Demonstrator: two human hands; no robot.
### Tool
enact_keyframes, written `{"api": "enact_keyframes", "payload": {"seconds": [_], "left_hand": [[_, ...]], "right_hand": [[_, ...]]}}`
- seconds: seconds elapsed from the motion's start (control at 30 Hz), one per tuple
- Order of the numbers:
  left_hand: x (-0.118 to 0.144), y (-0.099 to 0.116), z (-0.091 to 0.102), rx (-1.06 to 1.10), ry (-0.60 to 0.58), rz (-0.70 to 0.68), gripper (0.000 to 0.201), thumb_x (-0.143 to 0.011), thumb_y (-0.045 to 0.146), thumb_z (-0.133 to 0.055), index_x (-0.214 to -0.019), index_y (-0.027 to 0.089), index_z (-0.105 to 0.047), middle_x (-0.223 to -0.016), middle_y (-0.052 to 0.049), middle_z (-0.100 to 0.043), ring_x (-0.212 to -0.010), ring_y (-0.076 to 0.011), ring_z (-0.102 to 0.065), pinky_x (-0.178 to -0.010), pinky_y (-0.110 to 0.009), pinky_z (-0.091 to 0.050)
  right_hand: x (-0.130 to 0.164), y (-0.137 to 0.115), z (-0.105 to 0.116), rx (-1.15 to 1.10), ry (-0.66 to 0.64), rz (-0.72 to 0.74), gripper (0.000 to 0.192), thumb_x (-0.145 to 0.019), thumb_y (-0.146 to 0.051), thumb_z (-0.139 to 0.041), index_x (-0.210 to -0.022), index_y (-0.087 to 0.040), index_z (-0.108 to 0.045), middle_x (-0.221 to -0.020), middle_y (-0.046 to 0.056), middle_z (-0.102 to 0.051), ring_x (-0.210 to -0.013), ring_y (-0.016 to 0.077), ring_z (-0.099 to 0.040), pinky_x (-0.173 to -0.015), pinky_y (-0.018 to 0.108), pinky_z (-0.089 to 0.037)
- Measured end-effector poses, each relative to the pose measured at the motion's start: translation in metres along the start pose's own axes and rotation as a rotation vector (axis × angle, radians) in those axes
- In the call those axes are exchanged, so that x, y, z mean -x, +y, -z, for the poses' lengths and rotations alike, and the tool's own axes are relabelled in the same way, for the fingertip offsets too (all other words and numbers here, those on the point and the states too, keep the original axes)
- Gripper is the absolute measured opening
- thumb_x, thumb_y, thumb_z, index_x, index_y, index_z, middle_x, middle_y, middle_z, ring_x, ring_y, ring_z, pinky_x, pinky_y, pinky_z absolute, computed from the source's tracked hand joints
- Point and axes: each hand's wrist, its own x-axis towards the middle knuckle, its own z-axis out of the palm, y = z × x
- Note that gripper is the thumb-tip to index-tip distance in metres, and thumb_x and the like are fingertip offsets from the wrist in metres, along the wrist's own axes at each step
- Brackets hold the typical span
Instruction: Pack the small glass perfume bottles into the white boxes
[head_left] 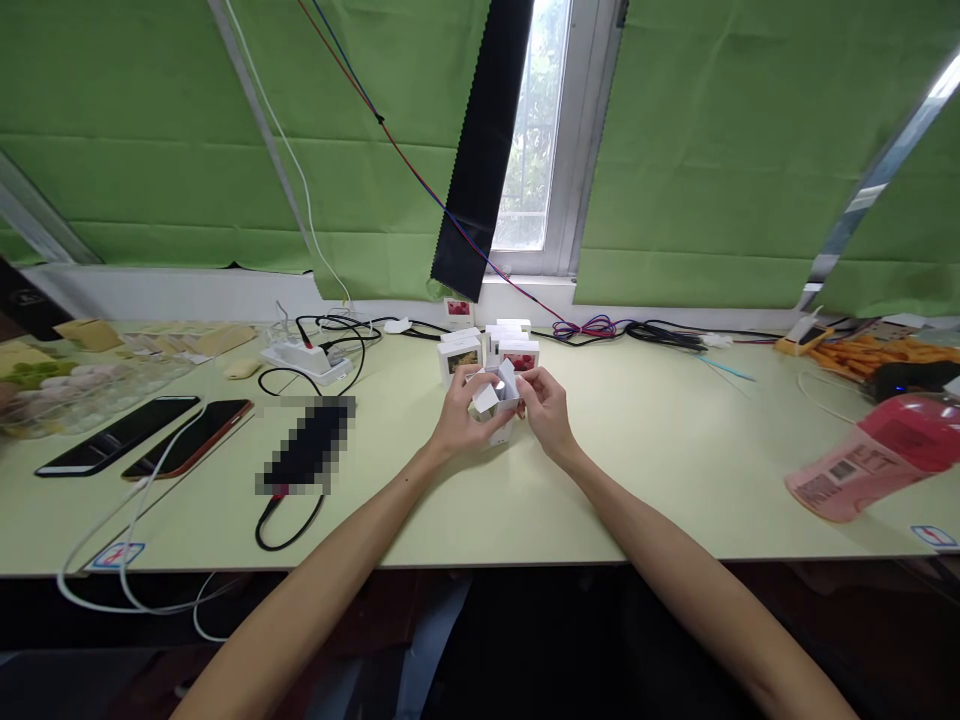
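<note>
You have a small white box [496,398] with its top flaps open, held between both hands just above the table [637,480] at mid-desk. Your left hand [459,418] wraps its side, fingers curled closed around it; your right hand [546,408] pinches the other side near a flap. At 12 o'clock, just behind, stands a cluster of finished boxes [491,352]. A careless elbow or push forward could topple them. At 3 o'clock, well apart, a pink bottle [874,455] lies tilted.
</note>
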Motion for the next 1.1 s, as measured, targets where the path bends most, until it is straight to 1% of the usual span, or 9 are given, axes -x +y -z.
{"api": "enact_keyframes", "payload": {"seconds": [0.13,0.3,0.43,0.6,0.7,0.8,0.87,0.93,1.1], "left_hand": [[-0.0019,-0.0016,0.0018,0.009,0.001,0.026,0.035,-0.08,0.036,-0.079,-0.109,0.025,-0.063,-0.121,-0.009,-0.055,-0.125,-0.0292,-0.057,-0.105,-0.048,-0.053],[-0.0029,-0.0021,0.0038,0.023,0.015,0.011,0.029,-0.083,0.038,-0.074,-0.107,0.025,-0.062,-0.123,-0.009,-0.054,-0.13,-0.0296,-0.055,-0.109,-0.049,-0.05],[-0.0026,-0.0014,0.0034,0.037,0.032,-0.017,0.03,-0.085,0.036,-0.073,-0.11,0.025,-0.061,-0.124,-0.01,-0.054,-0.131,-0.0294,-0.054,-0.109,-0.049,-0.05],[-0.0031,0.0004,0.0032,0.058,0.057,-0.03,0.042,-0.084,0.041,-0.075,-0.117,0.027,-0.054,-0.123,-0.008,-0.057,-0.123,-0.0272,-0.058,-0.107,-0.048,-0.051],[-0.0026,0.0013,0.0034,0.071,0.052,0.018,0.052,-0.084,0.047,-0.075,-0.124,0.028,-0.047,-0.127,-0.009,-0.058,-0.12,-0.0267,-0.061,-0.104,-0.048,-0.052],[-0.0015,0.0008,0.0032,0.076,0.038,0.069,0.057,-0.085,0.05,-0.073,-0.128,0.027,-0.044,-0.129,-0.01,-0.059,-0.117,-0.0272,-0.063,-0.099,-0.046,-0.054],[-0.0011,-0.0006,0.0027,0.074,0.042,0.086,0.057,-0.086,0.05,-0.072,-0.128,0.027,-0.043,-0.127,-0.011,-0.061,-0.113,-0.027,-0.065,-0.095,-0.045,-0.055],[-0.0012,-0.0026,0.002,0.083,0.055,0.083,0.056,-0.086,0.049,-0.072,-0.128,0.026,-0.044,-0.125,-0.01,-0.062,-0.11,-0.0267,-0.066,-0.093,-0.044,-0.055],[-0.0021,-0.0059,-0.0001,0.09,0.096,0.044,0.052,-0.086,0.048,-0.072,-0.126,0.026,-0.047,-0.124,-0.01,-0.062,-0.109,-0.027,-0.066,-0.093,-0.045,-0.055]], "right_hand": [[0.0004,0.0028,-0.0007,-0.032,-0.032,-0.002,0.039,-0.088,-0.061,-0.063,-0.088,-0.023,-0.055,-0.068,-0.004,-0.053,-0.054,0.0121,-0.049,-0.051,0.028,-0.043],[0.0023,0.0072,-0.0031,-0.001,-0.046,-0.005,0.038,-0.09,-0.061,-0.061,-0.097,-0.024,-0.056,-0.076,-0.003,-0.055,-0.055,0.0114,-0.05,-0.051,0.027,-0.043],[0.0031,0.0062,-0.004,-0.001,-0.053,-0.009,0.041,-0.09,-0.062,-0.06,-0.106,-0.024,-0.056,-0.08,-0.003,-0.052,-0.054,0.0107,-0.05,-0.051,0.027,-0.042],[0.0036,0.002,-0.0037,0.045,-0.092,-0.011,0.045,-0.091,-0.065,-0.055,-0.108,-0.024,-0.06,-0.083,-0.001,-0.057,-0.057,0.0119,-0.052,-0.053,0.027,-0.042],[0.0041,0.0001,-0.0036,0.039,-0.104,-0.005,0.047,-0.092,-0.067,-0.054,-0.106,-0.023,-0.063,-0.088,0.002,-0.062,-0.062,0.0134,-0.054,-0.054,0.028,-0.043],[0.0046,-0.0004,-0.0039,0.027,-0.108,-0.008,0.048,-0.094,-0.067,-0.052,-0.103,-0.023,-0.066,-0.092,0.004,-0.064,-0.063,0.0135,-0.053,-0.055,0.028,-0.043],[0.0045,0.0005,-0.0041,0.021,-0.113,-0.014,0.05,-0.094,-0.068,-0.051,-0.102,-0.022,-0.068,-0.088,0.004,-0.063,-0.065,0.0142,-0.054,-0.055,0.028,-0.044],[0.0042,0.0023,-0.0044,0.027,-0.116,-0.016,0.054,-0.094,-0.07,-0.049,-0.101,-0.021,-0.07,-0.079,0.003,-0.06,-0.068,0.0161,-0.056,-0.057,0.028,-0.045],[0.0033,0.008,-0.0046,0.064,-0.113,0.01,0.058,-0.096,-0.069,-0.046,-0.102,-0.019,-0.073,-0.067,0.001,-0.051,-0.078,0.0197,-0.059,-0.065,0.03,-0.048]]}}
